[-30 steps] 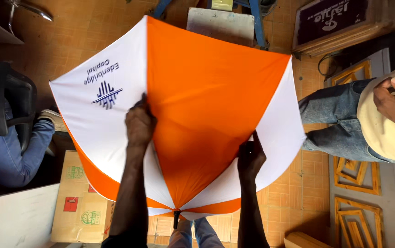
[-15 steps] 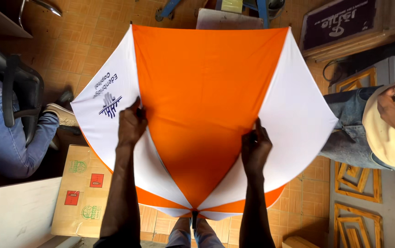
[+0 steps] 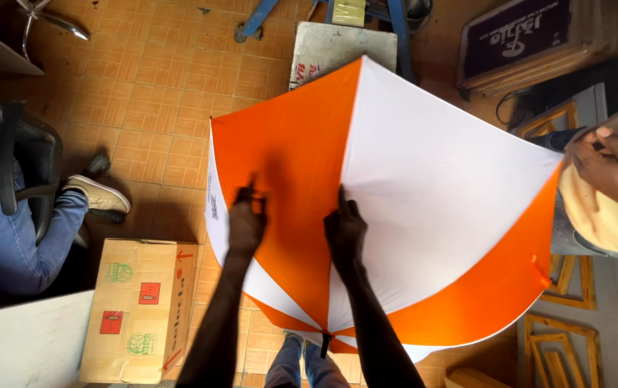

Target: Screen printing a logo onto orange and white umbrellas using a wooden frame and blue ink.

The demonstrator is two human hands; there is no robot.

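Orange and white fabric fills the view: the open umbrella is tipped over the tiled floor, canopy toward the camera, beside a cardboard box. The left hand pinches the orange panel, fingers closed on cloth. The right hand presses on the seam; whether it grips is hard to tell. Both arms reach straight out. Risk: that thin pinch could slip and the canopy swing into the seated person's hand.
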